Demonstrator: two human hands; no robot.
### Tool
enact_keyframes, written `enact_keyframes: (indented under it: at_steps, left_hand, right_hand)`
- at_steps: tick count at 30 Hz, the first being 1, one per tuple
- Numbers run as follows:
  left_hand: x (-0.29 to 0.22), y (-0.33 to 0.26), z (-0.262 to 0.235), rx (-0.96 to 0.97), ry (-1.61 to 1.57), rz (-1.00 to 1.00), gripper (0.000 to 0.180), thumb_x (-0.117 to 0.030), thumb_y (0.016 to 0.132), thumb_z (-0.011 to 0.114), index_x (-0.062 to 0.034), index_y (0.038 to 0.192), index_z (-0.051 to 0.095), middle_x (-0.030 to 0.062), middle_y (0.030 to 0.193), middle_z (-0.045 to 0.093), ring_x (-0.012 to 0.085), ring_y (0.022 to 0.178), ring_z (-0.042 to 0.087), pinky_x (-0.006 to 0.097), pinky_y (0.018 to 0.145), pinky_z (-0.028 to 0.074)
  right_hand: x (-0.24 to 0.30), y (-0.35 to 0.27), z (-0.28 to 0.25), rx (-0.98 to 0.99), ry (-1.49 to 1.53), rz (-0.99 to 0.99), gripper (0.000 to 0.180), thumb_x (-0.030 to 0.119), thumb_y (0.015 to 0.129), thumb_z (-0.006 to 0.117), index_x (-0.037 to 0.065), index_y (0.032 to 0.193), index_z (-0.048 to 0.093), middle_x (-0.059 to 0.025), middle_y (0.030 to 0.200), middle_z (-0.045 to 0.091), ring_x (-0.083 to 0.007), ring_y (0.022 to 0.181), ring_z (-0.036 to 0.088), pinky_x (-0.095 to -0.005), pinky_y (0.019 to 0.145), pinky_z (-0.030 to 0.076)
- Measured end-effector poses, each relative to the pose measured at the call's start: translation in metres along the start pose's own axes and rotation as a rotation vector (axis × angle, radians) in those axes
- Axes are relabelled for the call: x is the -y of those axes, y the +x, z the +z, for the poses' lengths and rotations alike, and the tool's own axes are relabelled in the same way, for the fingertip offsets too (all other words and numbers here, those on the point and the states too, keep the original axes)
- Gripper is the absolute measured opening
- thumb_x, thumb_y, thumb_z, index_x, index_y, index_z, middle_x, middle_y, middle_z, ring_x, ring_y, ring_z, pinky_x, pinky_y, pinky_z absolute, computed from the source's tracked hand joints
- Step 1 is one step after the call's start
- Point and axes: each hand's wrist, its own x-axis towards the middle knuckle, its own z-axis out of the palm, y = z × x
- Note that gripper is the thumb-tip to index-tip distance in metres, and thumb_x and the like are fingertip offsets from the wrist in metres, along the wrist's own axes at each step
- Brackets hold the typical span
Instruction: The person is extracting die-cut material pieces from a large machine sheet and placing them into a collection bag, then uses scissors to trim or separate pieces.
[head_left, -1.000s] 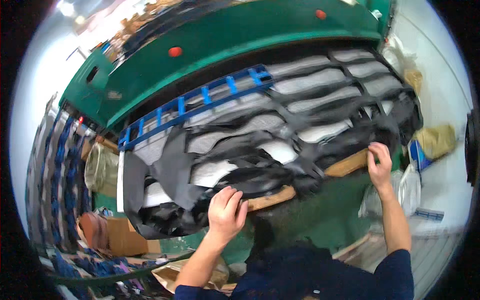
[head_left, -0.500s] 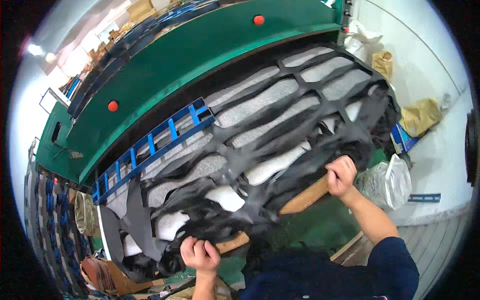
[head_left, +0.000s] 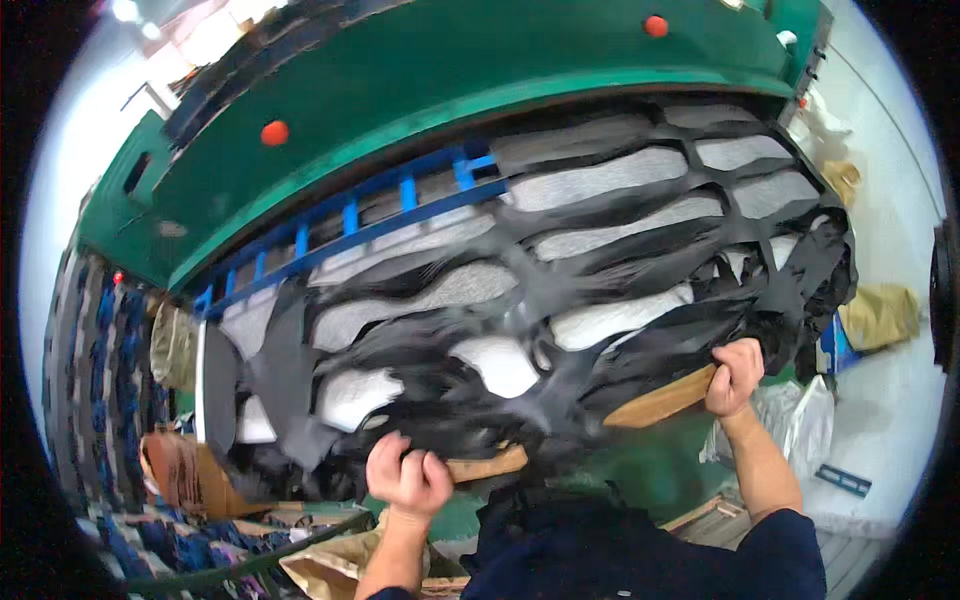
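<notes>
A large black sheet (head_left: 530, 290), full of long wavy cut-out holes, lies across a work table. Pale grey and white surface shows through the holes. Along its near edge the material is bunched and rumpled. My left hand (head_left: 408, 475) is closed on this edge toward the left. Farther right, my right hand (head_left: 737, 375) is also closed at the near edge, in a fist. The sheet's parts inside both fists are hidden by my fingers. Between the hands, the table's wooden front edge (head_left: 660, 397) shows in two stretches, with black material hanging over the middle.
Behind the sheet runs a green machine beam (head_left: 450, 80) with red buttons. A blue ladder-like frame (head_left: 350, 215) lies along the back left. At right are a clear plastic bag (head_left: 795, 425) and a tan sack (head_left: 880, 318). Cardboard (head_left: 185, 475) stands at lower left.
The whole view has turned, so the table, beam and blue frame sit differently in the picture. Both hands keep their closed hold at the sheet's near edge.
</notes>
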Motion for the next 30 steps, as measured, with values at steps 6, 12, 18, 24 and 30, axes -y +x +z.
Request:
enact_keyframes:
  at_steps: [6,12,18,24,30]
  left_hand:
    - [0.007,0.024,0.012,-0.079,-0.077,0.013,0.012,-0.013,0.067,0.067,-0.0056,0.07,0.058,0.0119,0.088,0.06,0.032,0.082,0.061,0.041,0.07,0.049]
    - [0.013,0.021,0.015,-0.171,-0.057,-0.008,0.016,-0.015,0.069,0.069,-0.0077,0.068,0.055,0.0089,0.081,0.055,0.0292,0.078,0.056,0.04,0.068,0.045]
    - [0.024,0.024,0.02,-0.083,-0.148,-0.062,0.022,-0.018,0.07,0.071,-0.0094,0.065,0.051,0.0074,0.069,0.05,0.0279,0.065,0.051,0.04,0.059,0.038]
    - [0.025,0.025,0.021,-0.031,-0.225,-0.12,0.023,-0.018,0.071,0.071,-0.0102,0.065,0.051,0.0068,0.067,0.049,0.0281,0.065,0.05,0.041,0.058,0.035]
    - [0.026,0.043,0.013,0.184,-0.31,-0.043,0.018,-0.015,0.072,0.071,-0.0083,0.067,0.055,0.0085,0.066,0.05,0.0297,0.064,0.052,0.041,0.059,0.038]
  right_hand:
    - [0.004,0.021,0.004,-0.04,-0.024,0.036,0.015,0.005,0.073,0.049,-0.001,0.082,0.059,-0.0162,0.078,0.058,-0.0336,0.072,0.055,-0.0414,0.067,0.045]
    - [0.007,0.013,0.017,-0.06,-0.022,0.092,0.011,0.006,0.086,0.05,0.0,0.085,0.06,-0.0129,0.082,0.058,-0.0303,0.079,0.054,-0.0382,0.072,0.044]
    - [0.018,0.014,0.014,0.017,-0.046,0.213,0.003,0.001,0.084,0.059,0.0,0.084,0.057,-0.011,0.081,0.056,-0.0281,0.079,0.052,-0.0363,0.073,0.044]
    - [0.021,0.019,0.004,0.096,-0.034,0.233,0.011,-0.001,0.081,0.063,0.002,0.079,0.053,-0.0095,0.078,0.053,-0.0257,0.074,0.051,-0.0346,0.069,0.043]
    - [0.008,0.035,-0.005,0.103,-0.018,0.252,0.013,-0.001,0.08,0.066,0.0,0.073,0.055,-0.0097,0.068,0.054,-0.0235,0.064,0.052,-0.0333,0.059,0.043]
